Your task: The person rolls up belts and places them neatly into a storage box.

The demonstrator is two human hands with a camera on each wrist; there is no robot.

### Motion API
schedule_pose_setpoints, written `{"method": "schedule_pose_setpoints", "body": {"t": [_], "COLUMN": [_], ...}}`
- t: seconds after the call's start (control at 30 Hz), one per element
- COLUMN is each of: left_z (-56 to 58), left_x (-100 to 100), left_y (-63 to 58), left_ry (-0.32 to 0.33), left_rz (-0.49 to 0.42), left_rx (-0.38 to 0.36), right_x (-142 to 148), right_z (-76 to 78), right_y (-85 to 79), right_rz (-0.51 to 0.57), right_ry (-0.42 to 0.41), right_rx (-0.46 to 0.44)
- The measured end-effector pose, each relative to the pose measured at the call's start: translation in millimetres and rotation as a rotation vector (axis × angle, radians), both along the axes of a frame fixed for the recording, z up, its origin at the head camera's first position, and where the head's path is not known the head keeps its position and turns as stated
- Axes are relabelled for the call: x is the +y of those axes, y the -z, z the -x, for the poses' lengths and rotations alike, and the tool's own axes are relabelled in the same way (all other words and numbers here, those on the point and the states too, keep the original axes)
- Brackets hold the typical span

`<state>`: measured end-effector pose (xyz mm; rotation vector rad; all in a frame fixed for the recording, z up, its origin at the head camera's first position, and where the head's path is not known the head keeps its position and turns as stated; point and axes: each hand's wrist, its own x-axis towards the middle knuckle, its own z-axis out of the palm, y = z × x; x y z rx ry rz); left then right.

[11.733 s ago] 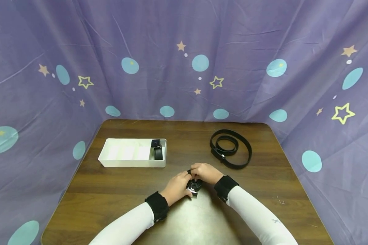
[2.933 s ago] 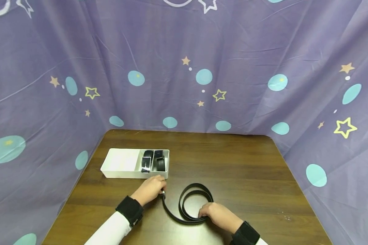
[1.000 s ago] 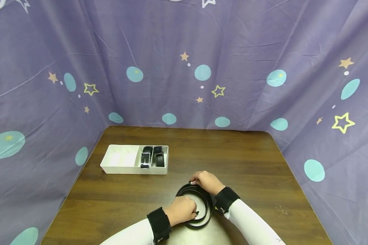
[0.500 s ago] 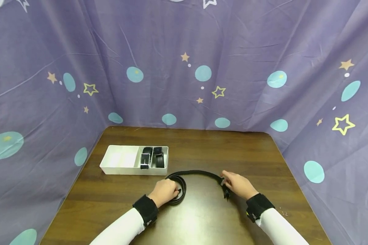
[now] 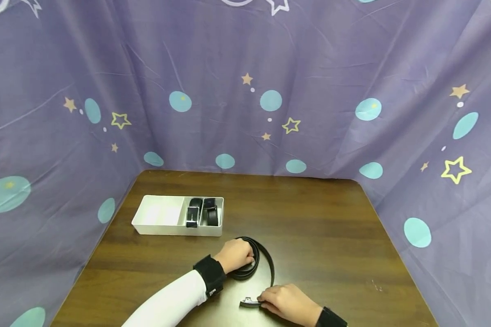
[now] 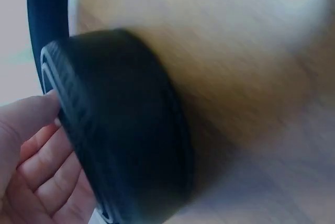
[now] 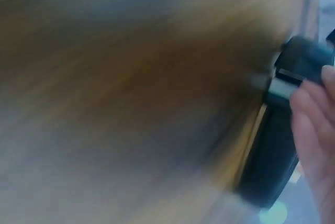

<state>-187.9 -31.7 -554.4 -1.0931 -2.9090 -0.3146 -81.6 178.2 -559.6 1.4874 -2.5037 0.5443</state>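
Note:
A black belt (image 5: 268, 256) is partly wound into a coil on the table, with its buckle end trailing toward the front. My left hand (image 5: 234, 255) holds the coiled part from its left side. In the left wrist view the coil (image 6: 125, 124) stands on edge, thumb and fingers at its near side. My right hand (image 5: 290, 303) pinches the belt close to its silver buckle (image 5: 250, 300), which points left. Seen from the right wrist, the fingers (image 7: 309, 109) grip the strap beside the buckle end (image 7: 303, 59); that view is blurred.
A white divided box (image 5: 159, 211) stands at the back left of the wooden table (image 5: 303, 204). Two rolled belts, one with a silver-plated front (image 5: 193, 217) and one darker (image 5: 212, 215), sit in its right compartments. A purple patterned curtain (image 5: 319, 91) surrounds the table.
The right hand has carried the buckle end from the right side toward the front and left. The left hand has shifted slightly right with the coil. The strap now curves around the coil's right.

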Motion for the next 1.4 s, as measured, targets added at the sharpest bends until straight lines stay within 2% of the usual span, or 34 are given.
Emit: {"method": "schedule_pose_setpoints", "body": {"t": [0.13,0.3,0.43,0.5,0.6,0.77,0.83,0.9,1.0,1.1,1.17,1.27,1.4], "left_z": [-1.3,-3.2,-1.4,0.9,5.3,9.1,5.4,-3.1,-23.0,-46.4,-59.7,-71.9,-79.3], "left_x": [8.7,13.2,13.1,11.3,5.1,-9.6,-14.1,-16.0,-12.9,-7.3,-4.3,-2.1,0.1], "left_y": [-0.9,-3.4,-7.9,-12.0,-26.4,-66.1,-79.5,-86.7,-80.5,-60.3,-45.9,-31.4,-24.0], "left_ry": [0.063,0.097,0.107,0.130,0.139,0.053,0.027,0.035,0.087,0.145,0.149,0.139,0.130], "left_rz": [0.025,0.037,0.032,0.026,0.000,-0.114,-0.140,-0.128,-0.024,0.096,0.149,0.169,0.151], "left_rx": [-0.039,-0.068,-0.118,-0.138,-0.161,-0.151,-0.142,-0.130,-0.062,0.050,0.111,0.174,0.205], "right_x": [-26.8,-43.5,-42.2,-36.7,-26.4,-16.7,-20.2,-28.5,-45.9,-61.2,-68.4,-75.7,-81.9], "right_z": [7.7,15.3,20.6,25.4,38.3,64.8,71.6,75.4,79.1,84.7,89.6,96.0,101.1], "right_y": [-1.8,-1.5,-3.7,-8.7,-21.2,-47.6,-55.1,-57.8,-54.5,-45.0,-37.4,-26.4,-20.6], "right_rz": [-0.012,-0.026,-0.003,0.021,0.072,0.108,0.090,0.061,0.012,-0.032,-0.068,-0.136,-0.195], "right_ry": [0.110,0.270,0.285,0.289,0.354,0.540,0.555,0.530,0.462,0.404,0.371,0.340,0.352], "right_rx": [0.036,-0.072,-0.186,-0.214,-0.186,-0.075,-0.062,-0.066,-0.112,-0.201,-0.266,-0.331,-0.418]}}
